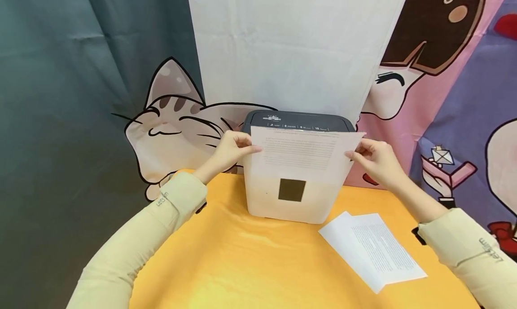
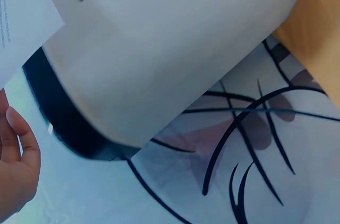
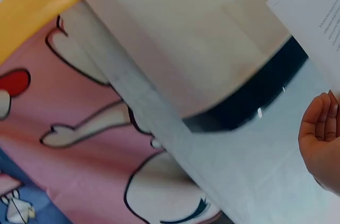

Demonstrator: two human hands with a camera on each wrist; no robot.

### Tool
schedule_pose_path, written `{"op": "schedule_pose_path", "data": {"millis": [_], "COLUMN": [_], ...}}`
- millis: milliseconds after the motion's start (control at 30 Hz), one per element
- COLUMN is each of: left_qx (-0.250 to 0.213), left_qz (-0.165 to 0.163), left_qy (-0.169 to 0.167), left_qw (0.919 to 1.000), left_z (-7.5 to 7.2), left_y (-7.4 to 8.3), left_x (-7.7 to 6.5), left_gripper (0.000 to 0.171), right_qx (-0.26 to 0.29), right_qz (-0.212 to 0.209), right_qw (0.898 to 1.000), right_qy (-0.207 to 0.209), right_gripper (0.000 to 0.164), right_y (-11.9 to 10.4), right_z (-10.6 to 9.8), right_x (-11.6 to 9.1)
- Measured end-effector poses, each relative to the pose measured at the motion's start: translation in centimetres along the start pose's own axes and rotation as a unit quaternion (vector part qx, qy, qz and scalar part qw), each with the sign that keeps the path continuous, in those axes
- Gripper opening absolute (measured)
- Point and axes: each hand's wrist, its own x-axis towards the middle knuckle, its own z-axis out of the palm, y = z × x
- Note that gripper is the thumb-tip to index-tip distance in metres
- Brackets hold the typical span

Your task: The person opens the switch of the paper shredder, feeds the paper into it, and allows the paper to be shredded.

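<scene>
A printed sheet of paper (image 1: 300, 154) is stretched between both hands, in front of the upper part of a paper shredder (image 1: 258, 201) with a dark top and a white body. At its left edge my left hand (image 1: 232, 149) pinches it between thumb and fingers. The right hand (image 1: 377, 163) pinches the opposite edge. Low on the shredder's front is a dark square window (image 1: 292, 190). Each wrist view catches part of its hand beside the paper, the left hand (image 2: 18, 165) at the left border and the right hand (image 3: 321, 134) at the right border.
Several loose printed sheets (image 1: 383, 250) overlap on the yellow tabletop (image 1: 242, 259), right of and nearer than the shredder. Close behind the shredder hangs a cloth backdrop (image 1: 299, 44) with cartoon figures, including a cat (image 1: 169, 129) on the left.
</scene>
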Motion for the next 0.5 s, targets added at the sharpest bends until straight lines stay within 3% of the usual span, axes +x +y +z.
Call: {"op": "schedule_pose_path", "data": {"millis": [233, 500], "left_qx": [0.012, 0.017], "left_qz": [0.017, 0.038], "left_qy": [-0.003, 0.024], "left_qw": [0.9998, 0.9989], "left_z": [-1.2, -2.6], "left_y": [2.0, 4.0], "left_x": [2.4, 5.6], "left_gripper": [0.023, 0.024], "right_qx": [-0.04, -0.055], "right_qz": [-0.012, 0.024], "right_qw": [0.999, 0.998], "right_qy": [0.01, 0.036], "right_gripper": [0.01, 0.012], "right_y": [-0.4, -0.9], "right_z": [-1.9, -3.1], "right_x": [2.6, 5.8]}}
